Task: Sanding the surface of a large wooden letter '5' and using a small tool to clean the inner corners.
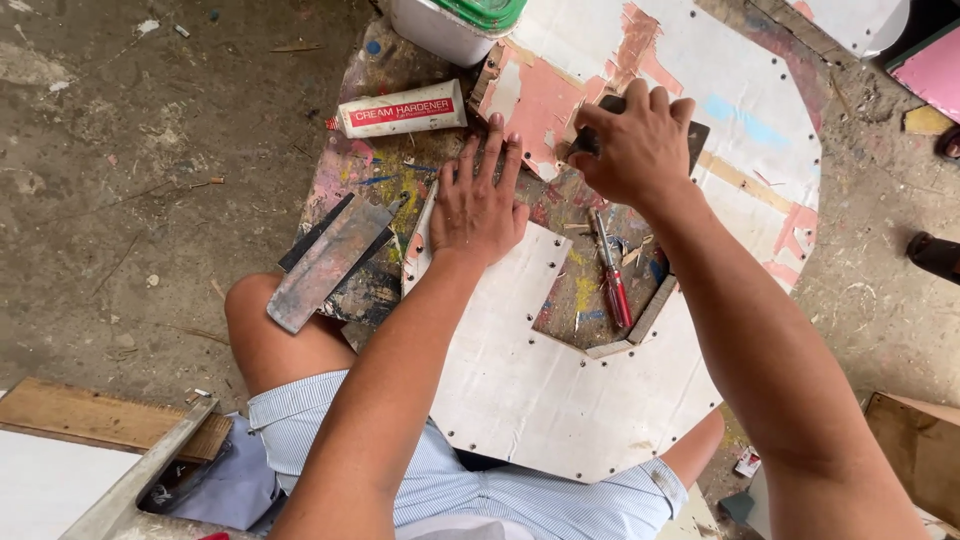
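Right hand [640, 140]: its grip is closed on a dark flat spreader blade [695, 140], most of which the fingers hide; the blade edge bears on the pink filler patch [545, 105] at the far left of the white panel [540, 390]. Left hand [478, 200]: flat and open, holding nothing, fingers spread, pressing the near rim of the panel's cut-out just left of the working hand. The step in hand looks like spreading or scraping filler along the cut-out's edge; the next stroke would call for steady downward pressure while the left hand pins the panel. The panel lies across the paint-stained surface [375, 170] and the seated person's knees. A red-handled tool [612, 275] lies in the cut-out, near the right wrist. A hardener tube [400, 110] lies far left, broad metal scrapers [325, 262] near left, and a white tub with a green lid [455, 22] at the far edge.
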